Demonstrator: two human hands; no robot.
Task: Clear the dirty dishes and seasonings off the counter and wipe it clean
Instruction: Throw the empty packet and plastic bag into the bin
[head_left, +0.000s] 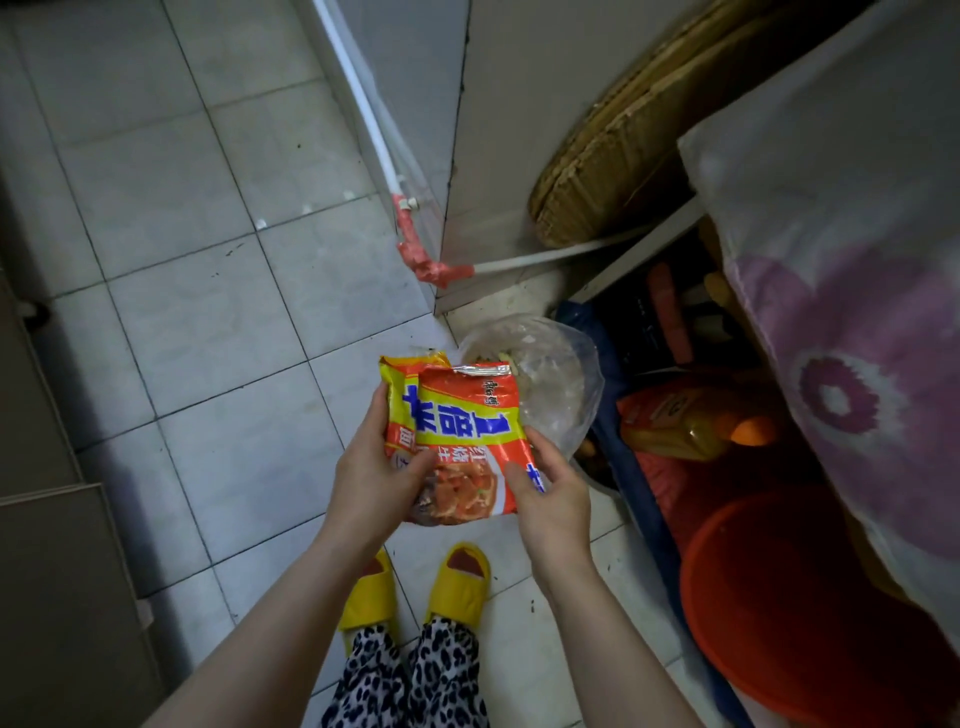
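Above one clear plastic bag (545, 384) on the floor, two noodle packets (457, 436) are being held: pinched by the left hand (371, 478), gripped by the right hand (550, 493). Beside the bag, one red bucket (769, 597) is being shaded.

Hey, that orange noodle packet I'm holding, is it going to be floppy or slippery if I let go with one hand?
Probably floppy: the noodle packet looks torn open along its top edge and creased, so likely light. Its glossy film may slip, though the left hand and right hand both grip it now.
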